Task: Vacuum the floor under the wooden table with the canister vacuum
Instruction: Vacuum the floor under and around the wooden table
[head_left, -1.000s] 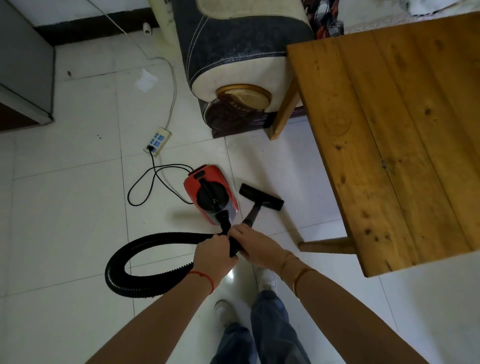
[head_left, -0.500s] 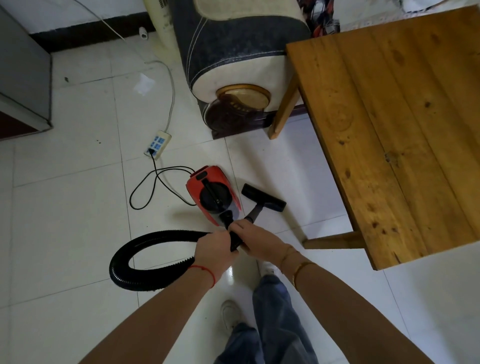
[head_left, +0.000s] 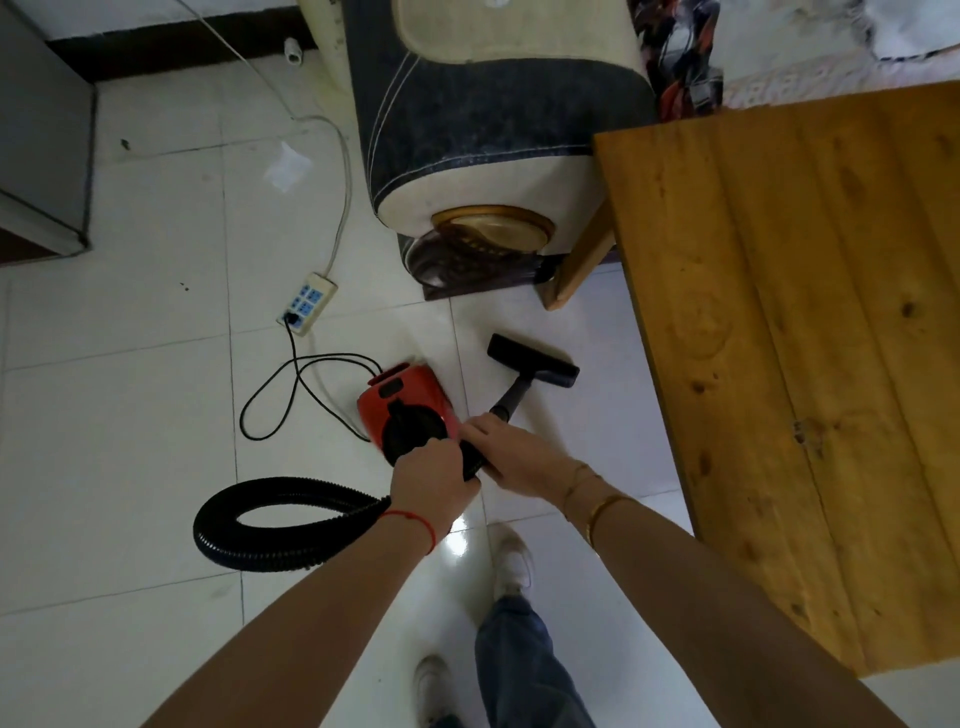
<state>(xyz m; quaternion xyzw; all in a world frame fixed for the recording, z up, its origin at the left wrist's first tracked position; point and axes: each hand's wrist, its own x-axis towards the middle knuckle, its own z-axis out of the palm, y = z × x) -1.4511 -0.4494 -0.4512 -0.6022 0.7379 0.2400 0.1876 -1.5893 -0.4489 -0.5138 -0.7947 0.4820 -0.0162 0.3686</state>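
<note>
The wooden table (head_left: 810, 364) runs past the right edge; both hands hide the wand's (head_left: 511, 400) hose joint.

Your wooden table (head_left: 810, 364) fills the right side, with the sofa end (head_left: 493, 130) behind its far left corner and the canister vacuum (head_left: 405, 410) on the floor (head_left: 130, 415) to its left. The floor nozzle (head_left: 532, 359) lies between canister and table, just short of the table's edge, and the wand (head_left: 511, 400) runs back from it to your right hand (head_left: 511, 452) and left hand (head_left: 431, 486), which sit side by side in front of the canister. The hose (head_left: 270, 519) loops on the floor to your left, and the power strip (head_left: 306, 301) lies behind the canister, joined to it by the cord (head_left: 291, 384).
</note>
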